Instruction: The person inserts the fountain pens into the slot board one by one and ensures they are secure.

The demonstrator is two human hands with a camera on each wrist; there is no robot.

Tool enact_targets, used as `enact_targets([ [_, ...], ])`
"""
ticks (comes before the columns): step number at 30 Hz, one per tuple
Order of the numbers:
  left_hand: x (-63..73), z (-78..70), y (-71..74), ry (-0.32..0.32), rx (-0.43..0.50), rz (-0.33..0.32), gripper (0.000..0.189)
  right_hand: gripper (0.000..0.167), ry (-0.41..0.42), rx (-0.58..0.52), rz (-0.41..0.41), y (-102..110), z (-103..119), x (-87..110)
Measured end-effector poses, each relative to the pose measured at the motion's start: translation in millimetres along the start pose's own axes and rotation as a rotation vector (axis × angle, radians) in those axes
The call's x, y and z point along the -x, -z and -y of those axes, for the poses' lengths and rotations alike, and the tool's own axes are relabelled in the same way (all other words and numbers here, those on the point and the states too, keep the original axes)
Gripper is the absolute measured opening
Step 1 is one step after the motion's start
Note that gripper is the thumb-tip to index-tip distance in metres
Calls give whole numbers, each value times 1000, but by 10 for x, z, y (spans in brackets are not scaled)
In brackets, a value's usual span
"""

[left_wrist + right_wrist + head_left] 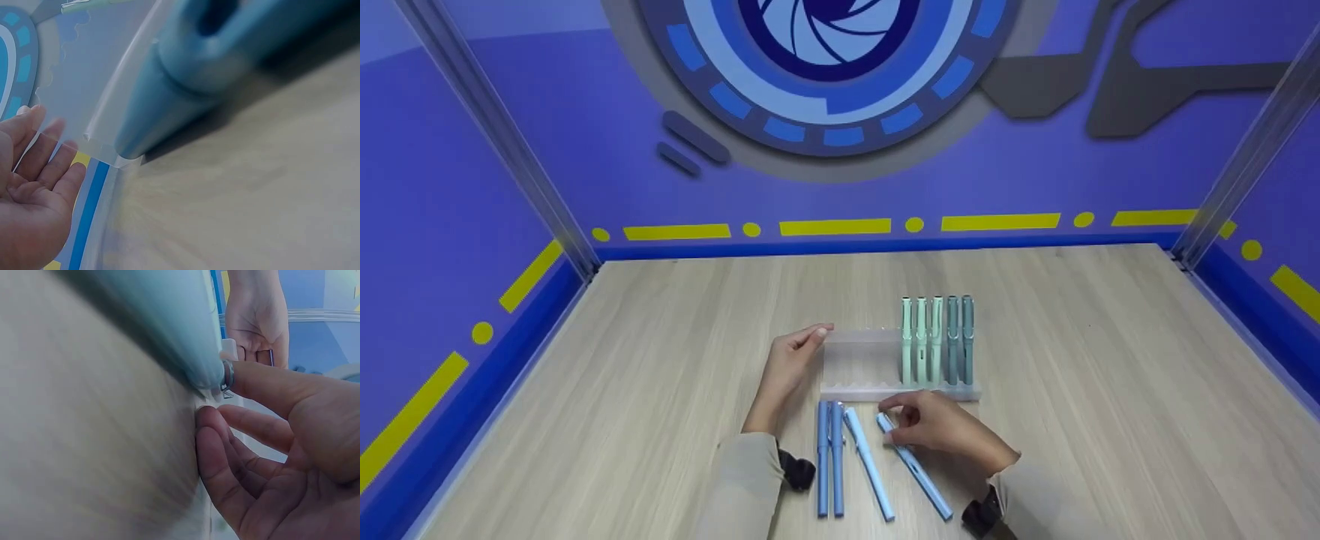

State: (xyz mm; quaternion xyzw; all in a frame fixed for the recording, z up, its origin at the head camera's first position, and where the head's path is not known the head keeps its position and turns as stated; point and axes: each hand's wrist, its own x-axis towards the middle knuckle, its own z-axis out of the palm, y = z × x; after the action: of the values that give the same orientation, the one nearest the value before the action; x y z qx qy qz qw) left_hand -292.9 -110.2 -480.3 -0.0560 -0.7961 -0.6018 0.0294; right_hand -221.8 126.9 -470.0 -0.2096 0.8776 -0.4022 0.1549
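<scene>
A clear pen stand (861, 360) stands on the table, with several green capped pens (937, 341) upright in its right part. My left hand (793, 366) pinches its top left corner between thumb and fingers; the left wrist view shows the hand (42, 185) at the panel's edge. In front of the stand lie two darker blue pens (830, 457) and a light blue pen (870, 466). Another light blue pen (916, 474) lies slanted under my right hand (941, 426). My right thumb touches that pen's clip end (202, 365), while the bent fingers sit just beyond it, apart from the pen.
The wooden table (675, 390) is bounded by a blue back wall (840, 199) and side walls with metal corner posts (510, 142). Dark wrist cameras (796, 471) sit on both wrists, close to the loose pens.
</scene>
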Motion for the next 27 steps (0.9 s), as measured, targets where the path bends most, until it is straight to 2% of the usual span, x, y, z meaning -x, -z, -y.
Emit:
enact_targets([
  [6, -4, -3, 2, 10, -5, -1, 36, 38, 1, 46, 17, -13, 26, -17],
  [17, -5, -7, 0, -5, 16, -8, 32, 29, 12, 40, -24, -24, 12, -2],
  [27, 3, 1, 0, -14, 14, 1, 35, 29, 19, -45, -35, 38, -51, -9],
])
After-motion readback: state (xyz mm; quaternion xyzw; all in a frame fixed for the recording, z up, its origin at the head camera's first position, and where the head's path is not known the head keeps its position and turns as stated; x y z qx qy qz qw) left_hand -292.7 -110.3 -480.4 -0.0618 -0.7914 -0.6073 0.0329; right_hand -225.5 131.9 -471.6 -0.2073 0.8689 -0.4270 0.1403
